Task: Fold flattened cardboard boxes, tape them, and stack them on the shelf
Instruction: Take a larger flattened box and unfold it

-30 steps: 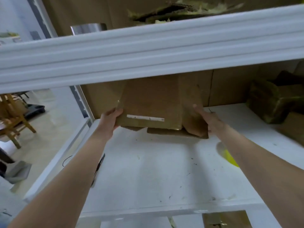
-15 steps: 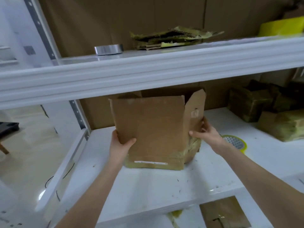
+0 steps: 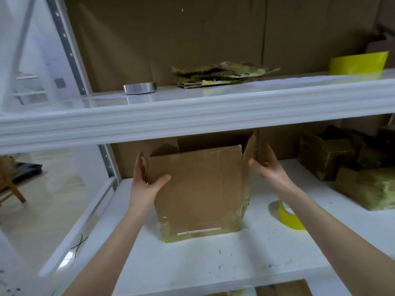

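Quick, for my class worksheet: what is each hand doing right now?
Left hand: grips the cardboard box by its left edge.
Right hand: open, fingers straight, beside the box's right flap; contact cannot be told.

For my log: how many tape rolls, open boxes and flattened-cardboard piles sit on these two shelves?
2 tape rolls: silver roll, yellow roll
1 open cardboard box
1 flattened cardboard pile
Total: 4
The taped boxes at right overlap too much to count.
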